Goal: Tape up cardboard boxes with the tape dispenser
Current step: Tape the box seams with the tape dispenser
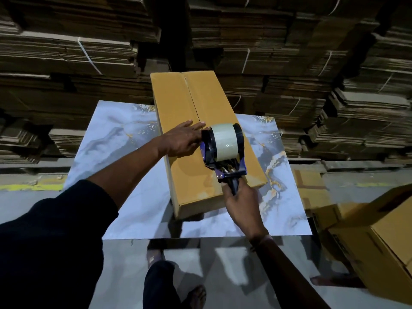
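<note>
A long yellow-brown cardboard box (178,103) lies lengthwise on a marble-patterned table (124,197), its two top flaps meeting in a centre seam. My left hand (182,139) rests flat on the box top with straight fingers, beside the seam. My right hand (239,201) grips the handle of a blue and black tape dispenser (223,150) with a roll of clear tape. The dispenser sits on the box top over the seam, near the box's middle. The seam under the dispenser is hidden.
More yellow-brown boxes (374,241) stand on the floor at the right. Tall stacks of flat, tied cardboard sheets (289,52) fill the background behind the table. My feet (196,295) stand on the grey floor below the table's near edge.
</note>
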Demonstrator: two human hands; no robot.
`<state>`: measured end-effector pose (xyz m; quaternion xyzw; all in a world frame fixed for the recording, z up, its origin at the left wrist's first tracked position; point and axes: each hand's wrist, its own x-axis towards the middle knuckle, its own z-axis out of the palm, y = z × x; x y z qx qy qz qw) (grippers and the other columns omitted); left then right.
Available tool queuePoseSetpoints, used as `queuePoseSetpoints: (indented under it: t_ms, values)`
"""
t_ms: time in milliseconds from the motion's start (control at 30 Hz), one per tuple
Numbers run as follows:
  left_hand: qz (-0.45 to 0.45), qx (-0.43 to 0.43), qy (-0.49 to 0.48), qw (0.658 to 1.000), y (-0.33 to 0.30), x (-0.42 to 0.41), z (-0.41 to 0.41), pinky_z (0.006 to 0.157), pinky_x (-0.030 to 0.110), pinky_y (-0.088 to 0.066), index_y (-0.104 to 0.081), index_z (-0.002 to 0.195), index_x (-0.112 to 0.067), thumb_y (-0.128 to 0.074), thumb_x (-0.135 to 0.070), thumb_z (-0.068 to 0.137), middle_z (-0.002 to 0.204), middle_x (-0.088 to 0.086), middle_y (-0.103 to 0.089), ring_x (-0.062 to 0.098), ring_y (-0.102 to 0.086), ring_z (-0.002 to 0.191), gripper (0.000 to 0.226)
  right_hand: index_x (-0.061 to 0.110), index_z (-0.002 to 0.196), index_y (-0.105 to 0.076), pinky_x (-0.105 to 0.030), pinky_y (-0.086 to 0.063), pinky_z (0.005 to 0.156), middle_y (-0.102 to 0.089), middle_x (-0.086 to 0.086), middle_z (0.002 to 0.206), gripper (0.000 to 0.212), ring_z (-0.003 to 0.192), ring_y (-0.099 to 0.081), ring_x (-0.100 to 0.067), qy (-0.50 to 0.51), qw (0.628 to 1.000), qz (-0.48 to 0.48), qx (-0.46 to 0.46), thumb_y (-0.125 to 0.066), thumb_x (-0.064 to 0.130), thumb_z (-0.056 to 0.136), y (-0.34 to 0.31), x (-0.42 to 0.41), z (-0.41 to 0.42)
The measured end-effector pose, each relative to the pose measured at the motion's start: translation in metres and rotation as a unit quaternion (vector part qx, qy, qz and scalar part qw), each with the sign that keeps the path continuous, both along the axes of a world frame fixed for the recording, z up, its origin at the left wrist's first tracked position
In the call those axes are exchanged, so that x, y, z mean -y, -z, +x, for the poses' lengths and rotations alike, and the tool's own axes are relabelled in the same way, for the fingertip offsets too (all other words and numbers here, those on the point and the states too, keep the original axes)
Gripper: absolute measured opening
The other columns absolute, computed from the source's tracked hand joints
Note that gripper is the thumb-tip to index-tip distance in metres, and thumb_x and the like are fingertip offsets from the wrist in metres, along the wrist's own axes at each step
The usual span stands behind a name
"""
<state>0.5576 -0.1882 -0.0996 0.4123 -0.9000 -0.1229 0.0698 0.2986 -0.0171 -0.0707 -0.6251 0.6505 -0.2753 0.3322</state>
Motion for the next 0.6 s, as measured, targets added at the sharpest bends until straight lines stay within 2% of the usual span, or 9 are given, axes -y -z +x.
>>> queuePoseSetpoints:
  t_ms: [100, 233, 400, 500, 600]
  values:
    - [0.002, -0.007, -0.027, 1.000, -0.005, 0.012, 0.002, 0.130, 0.052, -0.005, -0.050, 0.150, -0.022, -0.043, -0.015, 0.106, 0.170, 0.002, -0.028, 0.024, -0.008, 0.161, 0.045, 0.018, 0.088, -0.054, -0.032, -0.037, 0.057, -0.051, 0.007, 0.065, 0.016, 0.059, -0.049, -0.014, 0.001, 1.000, -0.001, 0.008, -0.062, 0.026, 0.100, 0.003, 0.019, 0.010]
    - [0.021, 0.001, -0.068, 0.997, -0.012, 0.032, 0.012, 0.130, 0.052, -0.003, -0.048, 0.153, -0.017, -0.051, -0.006, 0.100, 0.171, 0.008, -0.024, 0.026, -0.004, 0.161, 0.055, 0.018, 0.088, -0.054, -0.032, -0.038, 0.060, -0.055, 0.003, 0.069, 0.016, 0.064, -0.053, -0.018, 0.000, 1.000, 0.001, 0.006, -0.062, 0.028, 0.099, 0.002, 0.051, 0.028]
    - [-0.005, -0.017, -0.069, 0.997, 0.002, 0.037, 0.020, 0.129, 0.056, -0.006, -0.059, 0.143, -0.024, -0.052, -0.013, 0.097, 0.166, 0.005, -0.038, 0.023, -0.013, 0.160, 0.048, 0.020, 0.087, -0.053, -0.032, -0.037, 0.059, -0.054, 0.005, 0.069, 0.016, 0.062, -0.052, -0.013, -0.010, 1.000, 0.008, 0.005, -0.061, 0.027, 0.099, 0.000, 0.060, 0.031]
    - [-0.024, -0.003, -0.069, 0.997, 0.006, 0.035, 0.021, 0.129, 0.056, -0.010, -0.053, 0.148, -0.027, -0.048, -0.019, 0.099, 0.166, 0.001, -0.037, 0.021, -0.018, 0.160, 0.050, 0.021, 0.091, -0.054, -0.030, -0.036, 0.056, -0.051, 0.009, 0.069, 0.012, 0.061, -0.049, -0.010, -0.016, 1.000, 0.013, 0.012, -0.060, 0.025, 0.100, 0.002, 0.050, 0.029]
    - [-0.026, 0.000, -0.073, 0.997, 0.003, 0.033, 0.019, 0.129, 0.053, -0.009, -0.045, 0.155, -0.026, -0.048, -0.015, 0.101, 0.168, 0.002, -0.033, 0.023, -0.016, 0.160, 0.054, 0.028, 0.084, -0.049, -0.029, -0.034, 0.056, -0.046, 0.010, 0.067, 0.021, 0.059, -0.045, -0.007, -0.007, 1.000, 0.006, 0.017, -0.061, 0.026, 0.101, 0.002, 0.036, 0.027]
